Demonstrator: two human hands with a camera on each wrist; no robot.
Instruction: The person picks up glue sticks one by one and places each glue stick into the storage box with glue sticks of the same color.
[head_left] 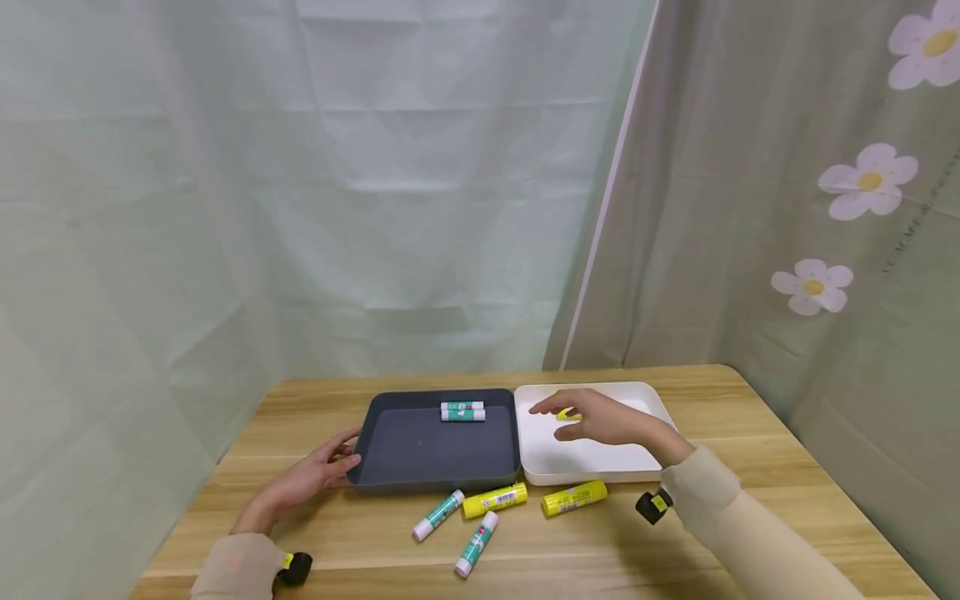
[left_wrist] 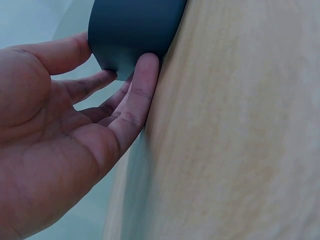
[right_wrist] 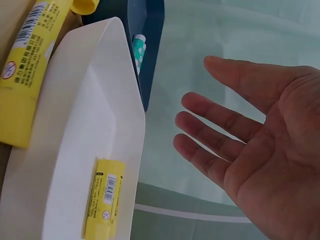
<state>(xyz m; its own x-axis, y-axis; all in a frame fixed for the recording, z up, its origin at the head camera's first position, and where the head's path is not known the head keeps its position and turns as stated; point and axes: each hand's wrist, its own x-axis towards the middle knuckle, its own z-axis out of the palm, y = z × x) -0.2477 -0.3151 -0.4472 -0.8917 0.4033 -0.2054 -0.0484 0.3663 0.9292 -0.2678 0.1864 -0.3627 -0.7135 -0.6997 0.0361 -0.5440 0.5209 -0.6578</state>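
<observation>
My left hand rests against the left outer wall of a dark grey-blue tray, its fingertips touching the wall in the left wrist view. Two green-and-white glue sticks lie side by side inside that tray, toward its back right. Above the white tray hovers my right hand, fingers spread and holding nothing. Below it, a yellow glue stick lies in the white tray, partly hidden by the hand in the head view.
Before the trays, on the wooden table, lie two yellow glue sticks, one left and one right. Two green-and-white glue sticks lie nearby, one angled and one nearer the front. A curtain hangs behind.
</observation>
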